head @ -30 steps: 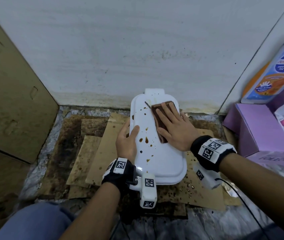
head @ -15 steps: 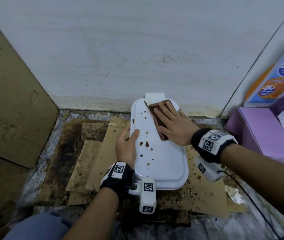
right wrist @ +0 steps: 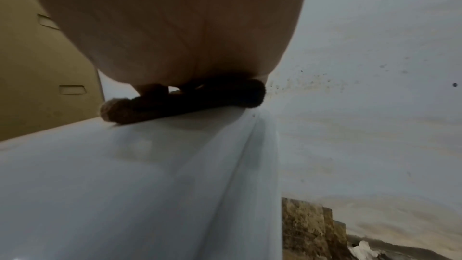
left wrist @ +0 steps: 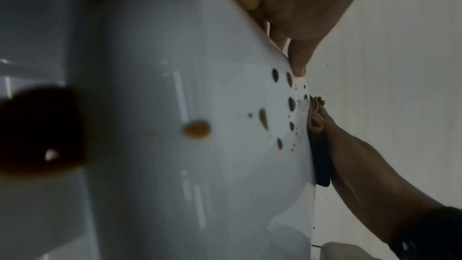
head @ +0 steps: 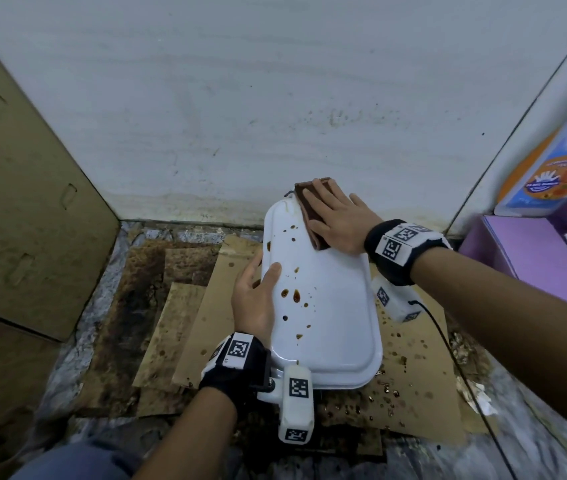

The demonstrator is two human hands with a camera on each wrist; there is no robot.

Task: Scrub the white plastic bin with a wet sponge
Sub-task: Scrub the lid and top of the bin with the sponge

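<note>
The white plastic bin (head: 330,306) lies upside down on cardboard, its flat bottom dotted with brown drops (head: 296,296). A brown sponge (head: 309,216) lies flat at the bin's far end. My right hand (head: 335,216) presses on it with straight fingers. The right wrist view shows the sponge (right wrist: 180,104) squeezed between palm and bin (right wrist: 125,185). My left hand (head: 254,296) holds the bin's left side, thumb on top and fingers down the side. In the left wrist view its thumb (left wrist: 297,60) rests on the spotted bin (left wrist: 187,86).
Stained cardboard sheets (head: 178,292) cover the wet floor under the bin. A white wall (head: 275,98) stands right behind the bin's far end. A cardboard box (head: 15,202) rises at left. A purple box (head: 531,258) and a detergent bottle (head: 559,168) stand at right.
My right hand has pushed the sponge away from me along the bin's bottom, up to its far end. The left hand has kept its hold on the bin's left side.
</note>
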